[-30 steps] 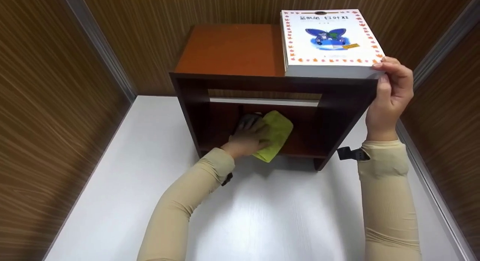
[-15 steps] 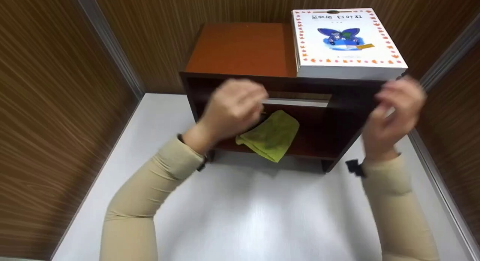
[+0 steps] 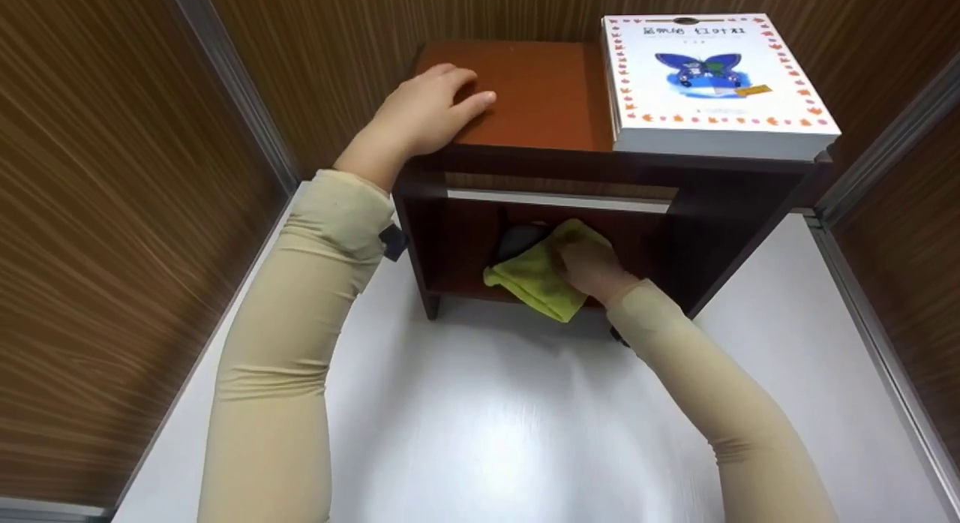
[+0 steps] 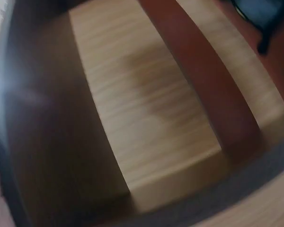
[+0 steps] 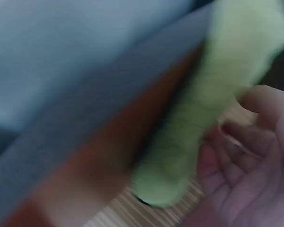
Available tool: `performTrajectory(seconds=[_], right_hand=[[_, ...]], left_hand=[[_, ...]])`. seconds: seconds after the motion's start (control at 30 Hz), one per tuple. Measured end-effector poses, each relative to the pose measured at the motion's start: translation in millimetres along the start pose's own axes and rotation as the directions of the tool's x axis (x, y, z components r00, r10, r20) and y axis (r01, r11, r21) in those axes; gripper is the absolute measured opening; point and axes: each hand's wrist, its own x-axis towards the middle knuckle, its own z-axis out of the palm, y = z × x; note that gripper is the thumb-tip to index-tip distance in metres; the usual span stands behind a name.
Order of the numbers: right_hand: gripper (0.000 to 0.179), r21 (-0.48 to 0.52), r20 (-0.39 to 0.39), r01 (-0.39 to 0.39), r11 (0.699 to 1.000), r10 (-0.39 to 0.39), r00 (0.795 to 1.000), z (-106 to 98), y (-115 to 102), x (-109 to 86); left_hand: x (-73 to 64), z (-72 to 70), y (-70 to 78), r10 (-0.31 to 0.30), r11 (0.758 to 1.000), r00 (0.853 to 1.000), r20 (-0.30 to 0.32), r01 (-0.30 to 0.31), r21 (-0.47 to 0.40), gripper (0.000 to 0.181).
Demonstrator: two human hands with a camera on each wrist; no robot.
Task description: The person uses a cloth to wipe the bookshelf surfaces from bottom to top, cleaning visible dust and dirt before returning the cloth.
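A yellow-green cloth [image 3: 536, 279] lies on the lower shelf, partly covering a dark grey object [image 3: 521, 239] with a black edge. My right hand [image 3: 592, 266] reaches into the shelf unit and holds the cloth near its right side. Curled fingers and the thumb meet the cloth's edge in the right wrist view, which is blurred, and the fingertips are partly hidden. My left hand [image 3: 424, 110] rests loosely on the left end of the reddish-brown shelf unit's top [image 3: 540, 95], thumb pointing right.
A thick stack of white books [image 3: 720, 73] with a butterfly cover sits on the right half of the unit's top. The unit stands on a white surface [image 3: 480, 410]. Wood-grain panels [image 3: 135, 230] enclose the back and sides.
My left hand has left the cloth and gone up to the unit's top left. My right hand has come down from the books' corner to the cloth. The view has shifted slightly.
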Motion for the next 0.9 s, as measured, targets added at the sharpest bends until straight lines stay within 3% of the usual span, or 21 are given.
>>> performTrajectory(seconds=[0.07,0.1,0.27,0.4,0.47,0.53,0.6,0.67,0.77,0.9], right_hand=[[0.023,-0.026,0.064,-0.048,0.999,0.049,0.997,-1.1,1.3,4.5],[0.024,-0.122,0.073,-0.012,0.992,0.022,0.997,-2.3,2.1,5.9],[0.024,-0.100,0.059,-0.033,0.994,0.039,0.998,-17.2,-1.0,10.3],[0.022,-0.088,-0.082,0.000,0.996,-0.007,0.997,-27.2,-10.9,17.9],[0.021,-0.036,-0.176,0.041,0.999,-0.047,0.983,-26.3,-16.8,23.1],[0.021,0.015,-0.222,0.078,0.997,-0.073,0.972,-20.2,-22.6,28.4],[0.028,0.068,-0.153,0.089,0.994,-0.077,0.985,-10.9,-26.7,32.2],[0.037,0.072,-0.020,0.059,0.996,-0.058,0.998,-0.7,-28.8,34.8],[0.043,0.089,0.123,-0.030,0.996,0.019,0.992,8.8,-29.3,37.2],[0.047,0.250,0.050,-0.104,0.963,0.094,0.994,10.6,-27.8,42.3]], left_hand=[[4.6,-1.6,1.3,-0.012,0.999,1.000,0.012,0.012,0.032,0.069],[6.3,-1.9,2.0,-0.022,0.999,1.000,0.017,0.021,0.047,0.069],[7.6,-1.3,5.0,-0.052,0.995,0.999,0.010,0.051,0.088,0.070],[5.5,-0.2,5.7,-0.057,0.994,0.998,0.005,0.056,0.098,0.070],[4.6,0.3,5.3,-0.058,0.994,0.998,0.006,0.058,0.095,0.070],[4.2,0.9,4.5,-0.059,0.994,0.998,0.002,0.058,0.096,0.069],[3.9,1.3,3.4,-0.063,0.993,0.998,-0.003,0.063,0.096,0.069],[4.0,1.7,2.5,-0.066,0.993,0.998,-0.007,0.067,0.096,0.068],[4.2,2.7,1.7,-0.068,0.993,0.998,-0.008,0.068,0.093,0.068],[4.2,3.9,0.8,-0.070,0.993,0.998,-0.011,0.070,0.094,0.068]])
